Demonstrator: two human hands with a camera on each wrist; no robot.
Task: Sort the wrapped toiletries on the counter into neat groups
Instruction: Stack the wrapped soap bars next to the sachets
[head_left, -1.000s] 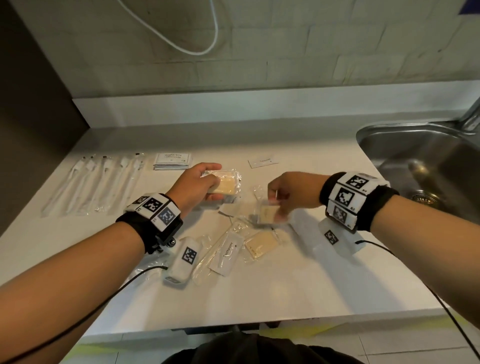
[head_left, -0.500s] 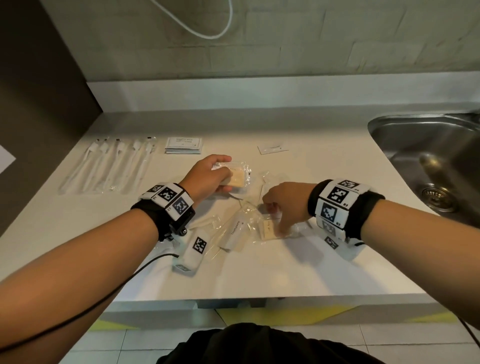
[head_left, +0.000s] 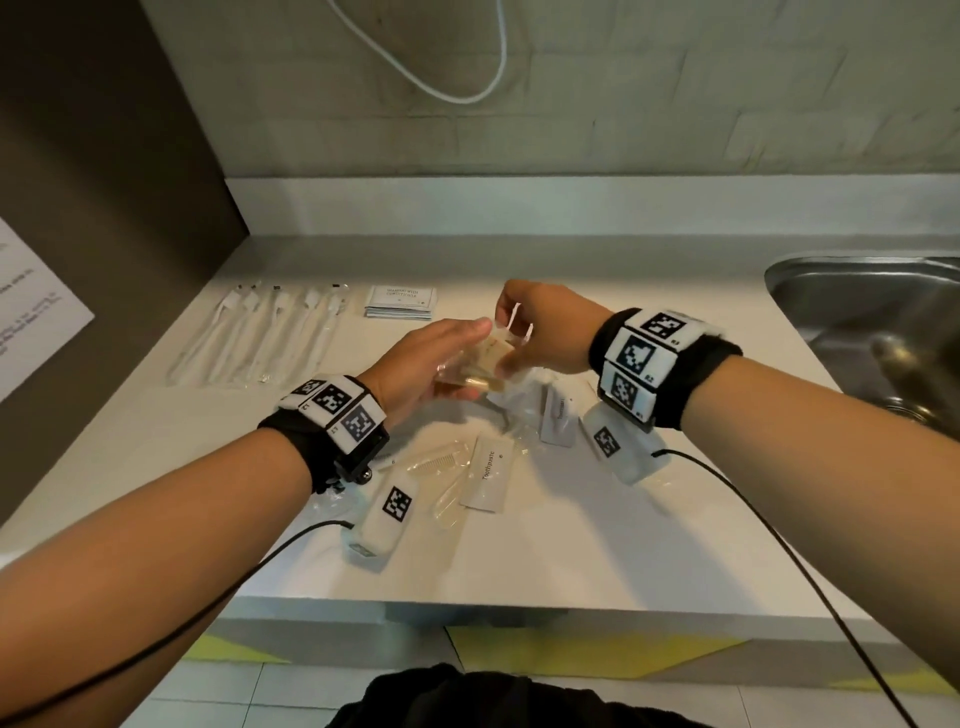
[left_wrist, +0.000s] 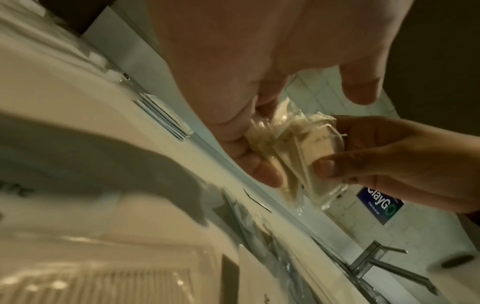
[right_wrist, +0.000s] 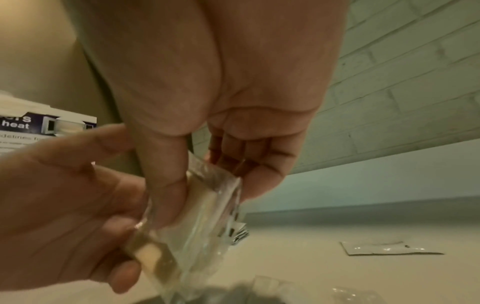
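Both hands meet above the surface, just in front of the stack of shampoo sachets. The left hand has its fingers curled under a wrapped soap bar, and the right hand pinches a second wrapped soap against it. A toothpaste sachet and a wrapped comb lie nearer the surface's front edge than the sachet stack.
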